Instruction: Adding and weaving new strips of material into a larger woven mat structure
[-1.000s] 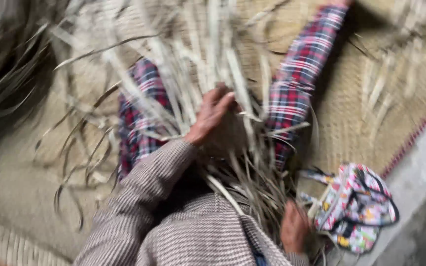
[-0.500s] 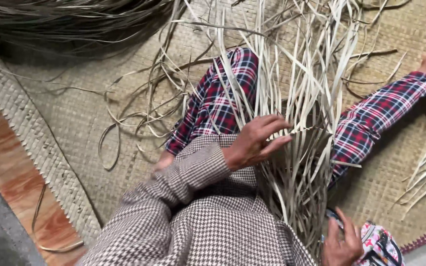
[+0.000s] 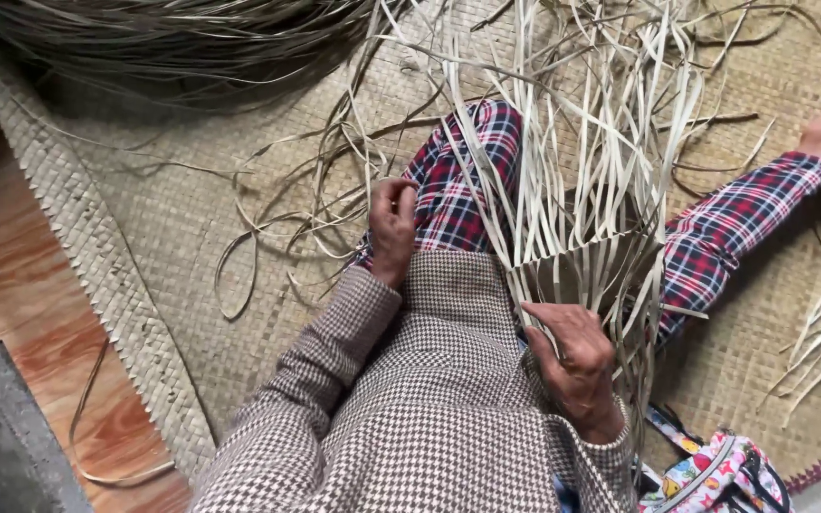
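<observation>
jacket: brown-white houndstooth | trousers: red-navy plaid | feet bare

The 1 head view looks steeply down, close over the lap, woven mat filling the frame.

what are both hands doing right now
Left hand: fingers curled shut on thin strips.
Right hand: closed on the woven strip piece in the lap.
</observation>
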